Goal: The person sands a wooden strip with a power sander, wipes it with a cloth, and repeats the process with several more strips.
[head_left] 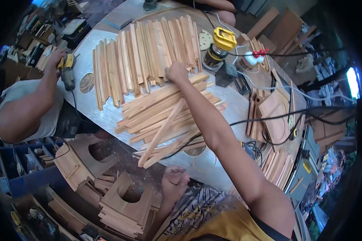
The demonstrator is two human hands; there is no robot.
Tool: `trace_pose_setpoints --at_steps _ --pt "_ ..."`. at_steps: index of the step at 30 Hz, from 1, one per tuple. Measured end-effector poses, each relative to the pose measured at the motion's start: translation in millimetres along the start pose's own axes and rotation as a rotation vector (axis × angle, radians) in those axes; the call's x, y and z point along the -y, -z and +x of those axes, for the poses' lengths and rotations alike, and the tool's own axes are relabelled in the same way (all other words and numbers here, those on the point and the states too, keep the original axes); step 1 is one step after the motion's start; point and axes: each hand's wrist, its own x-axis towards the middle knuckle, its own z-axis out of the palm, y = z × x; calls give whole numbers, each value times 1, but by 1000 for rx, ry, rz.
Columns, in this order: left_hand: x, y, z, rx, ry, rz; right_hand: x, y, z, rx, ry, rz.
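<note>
My right hand (177, 73) is stretched across the table, its fingers closed at the near ends of a row of wooden strips (140, 48) laid side by side. The fingertips are partly hidden, but they appear to grip a strip there. Beneath my right forearm lies a looser pile of wooden strips (149, 116), several crossing at angles. One longer strip (163, 132) rests slantwise on top, its end jutting over the table edge. Low in front of my body, my left hand (175, 180) is held with loosely curled, parted fingers and nothing visible in it.
A co-worker's hand (57, 58) rests by a yellow power tool (68, 66) at the left. A yellow cordless tool (223, 42) stands at the back right. Black cables (245, 120) cross the table (96, 124). Stacked cut-out boards (126, 201) sit below the near edge.
</note>
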Motion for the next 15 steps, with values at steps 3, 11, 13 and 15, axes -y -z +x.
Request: trace_pose_setpoints --at_steps 3,11,13,15 --pt "9 24 6 -165 109 -223 -12 -6 25 58 2 -28" --pt "4 22 34 111 244 -603 -83 54 -297 231 174 1111" --pt "14 -6 2 50 201 -790 -111 70 -386 284 106 1127" --pt "29 -29 -26 174 211 -853 -150 88 -437 302 115 1061"
